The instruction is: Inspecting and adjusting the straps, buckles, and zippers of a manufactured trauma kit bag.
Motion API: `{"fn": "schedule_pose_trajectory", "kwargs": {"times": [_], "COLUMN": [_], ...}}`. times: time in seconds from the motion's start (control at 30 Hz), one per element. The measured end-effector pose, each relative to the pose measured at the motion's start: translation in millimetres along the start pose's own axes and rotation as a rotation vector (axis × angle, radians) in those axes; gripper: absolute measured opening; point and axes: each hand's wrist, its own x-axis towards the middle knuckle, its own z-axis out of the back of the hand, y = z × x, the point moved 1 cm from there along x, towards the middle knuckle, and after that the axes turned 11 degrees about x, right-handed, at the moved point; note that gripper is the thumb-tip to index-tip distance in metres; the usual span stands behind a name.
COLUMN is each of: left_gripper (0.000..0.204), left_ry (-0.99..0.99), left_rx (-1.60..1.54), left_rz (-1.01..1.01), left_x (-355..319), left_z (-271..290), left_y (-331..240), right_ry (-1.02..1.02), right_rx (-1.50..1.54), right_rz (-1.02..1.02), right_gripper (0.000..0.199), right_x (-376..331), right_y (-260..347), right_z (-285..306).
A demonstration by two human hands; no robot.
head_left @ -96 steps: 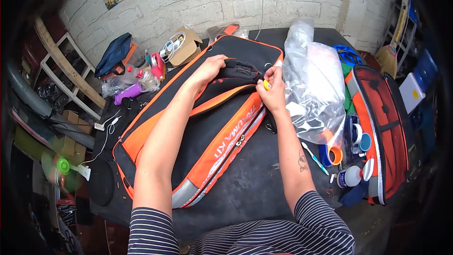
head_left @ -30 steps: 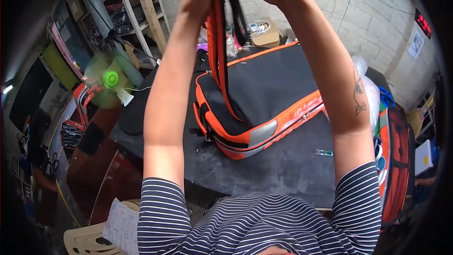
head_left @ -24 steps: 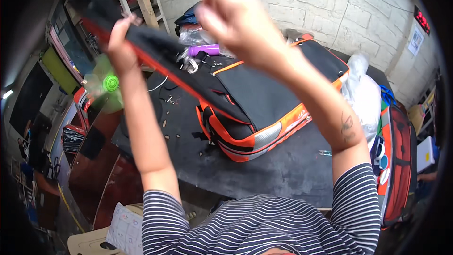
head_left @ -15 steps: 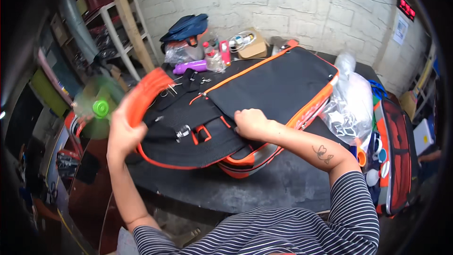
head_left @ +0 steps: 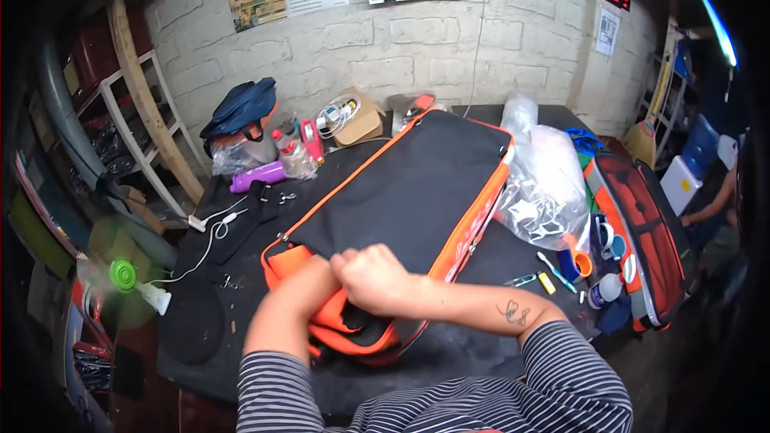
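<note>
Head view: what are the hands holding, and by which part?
Right hand grips the orange-and-black bag at its near end, by the orange edge. The left hand is hidden behind the right, so its hold cannot be told.

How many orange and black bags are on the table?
2. The big bag lies in the middle under the right hand; the left hand is hidden behind it. A second bag lies open at the right. More may be hidden.

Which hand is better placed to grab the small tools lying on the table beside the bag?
Right, probably. The right hand sits on the near end of the orange-and-black bag, on the side toward the small tools. The left hand is hidden behind it at the bag's end, its forearm farther off.
</note>
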Motion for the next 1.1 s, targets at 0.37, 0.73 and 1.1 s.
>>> {"fn": "schedule_pose_trajectory", "kwargs": {"times": [0.37, 0.73, 1.1], "left_gripper": [0.027, 0.081, 0.065], "left_ry": [-0.007, -0.264, -0.452], "left_rx": [-0.259, 0.186, -0.038], "left_rz": [-0.206, 0.065, -0.283], "left_x": [1, -235, -101], "left_z": [27, 74, 17], "left_y": [3, 47, 0], "right_ry": [-0.214, -0.215, -0.254], "right_rx": [0.199, 0.376, 0.138], "right_rz": [-0.016, -0.046, 0.023], "right_gripper": [0.009, 0.006, 0.010], "right_x": [-10, -13, -8], "right_y": [-30, -35, -18], "right_z": [3, 12, 42]}}
